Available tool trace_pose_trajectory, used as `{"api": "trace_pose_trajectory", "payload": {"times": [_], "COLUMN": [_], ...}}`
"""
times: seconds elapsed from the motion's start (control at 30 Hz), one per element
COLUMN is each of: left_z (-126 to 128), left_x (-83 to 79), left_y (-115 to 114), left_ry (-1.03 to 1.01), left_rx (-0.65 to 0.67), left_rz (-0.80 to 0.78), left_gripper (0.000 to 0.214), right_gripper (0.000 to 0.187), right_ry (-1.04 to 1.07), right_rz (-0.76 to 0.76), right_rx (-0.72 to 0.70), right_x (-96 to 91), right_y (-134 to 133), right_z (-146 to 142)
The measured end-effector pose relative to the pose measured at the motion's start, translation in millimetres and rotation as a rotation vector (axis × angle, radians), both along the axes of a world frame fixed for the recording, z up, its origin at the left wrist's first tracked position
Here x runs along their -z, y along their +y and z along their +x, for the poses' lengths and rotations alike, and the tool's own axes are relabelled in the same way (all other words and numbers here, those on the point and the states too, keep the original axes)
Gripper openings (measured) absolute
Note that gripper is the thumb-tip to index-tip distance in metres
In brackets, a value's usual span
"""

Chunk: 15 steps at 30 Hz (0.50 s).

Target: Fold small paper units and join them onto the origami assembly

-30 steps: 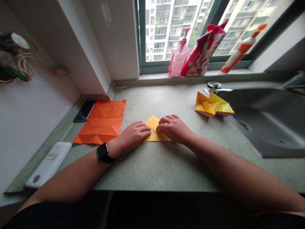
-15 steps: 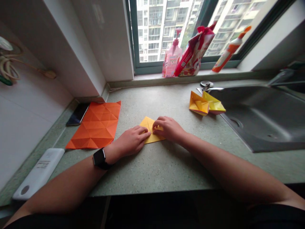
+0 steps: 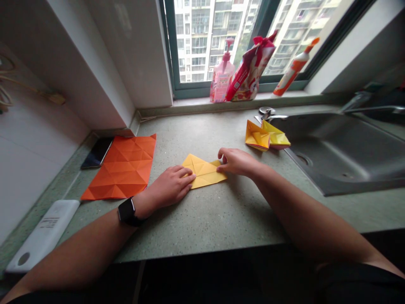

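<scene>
A folded sheet of yellow origami paper lies on the counter, its creases showing and a pointed flap standing out at the top left. Across its left end rests my left hand, with fingers bent together and pressing the paper down; a black watch is on that wrist. My right hand pinches the right end between thumb and finger, where a flap is folded out. The fingers hide both ends of the paper in part.
Creased orange paper lies at left, beside a phone and a white power bank. Two folded paper boats, orange-yellow and yellow, stand near the sink. A pump bottle is on the sill.
My right hand has moved right, away from my left hand, and a flap now spreads out at the paper's right end. My left hand stays on the paper. The view has shifted slightly.
</scene>
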<state>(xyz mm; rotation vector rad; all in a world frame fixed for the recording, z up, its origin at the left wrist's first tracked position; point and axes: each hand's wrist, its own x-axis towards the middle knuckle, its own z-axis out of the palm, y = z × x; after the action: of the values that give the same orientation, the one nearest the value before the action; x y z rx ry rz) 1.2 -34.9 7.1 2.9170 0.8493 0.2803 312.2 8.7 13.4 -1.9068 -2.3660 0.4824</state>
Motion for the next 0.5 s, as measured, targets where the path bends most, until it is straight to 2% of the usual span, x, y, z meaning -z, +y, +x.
{"api": "trace_pose_trajectory", "payload": {"times": [0.13,0.27,0.33,0.4,0.47,0.5], "left_z": [-1,-3,-4,-5,-5,-5], "left_x": [-1.7,-1.0,0.0,1.0,2.1,2.7], "left_y": [0,0,1,1,2,2], "left_ry": [0.029,-0.016,-0.048,-0.064,-0.063,-0.062], "left_rx": [0.005,0.007,0.011,0.021,0.031,0.034], "left_rz": [0.018,-0.004,-0.022,-0.032,-0.028,-0.024], "left_gripper": [0.033,0.029,0.025,0.023,0.024,0.026], "right_gripper": [0.038,0.034,0.031,0.027,0.022,0.021], "right_ry": [0.01,0.075,0.108,0.158,0.229,0.256], "right_rz": [-0.036,-0.067,0.039,0.222,0.357,0.366], "right_rx": [-0.014,-0.001,0.042,0.037,-0.081,-0.177], "right_x": [-1.8,-12.8,-19.3,-22.0,-18.5,-14.5], "right_y": [2,4,3,1,-5,-9], "right_z": [9,18,17,9,-4,-11]}}
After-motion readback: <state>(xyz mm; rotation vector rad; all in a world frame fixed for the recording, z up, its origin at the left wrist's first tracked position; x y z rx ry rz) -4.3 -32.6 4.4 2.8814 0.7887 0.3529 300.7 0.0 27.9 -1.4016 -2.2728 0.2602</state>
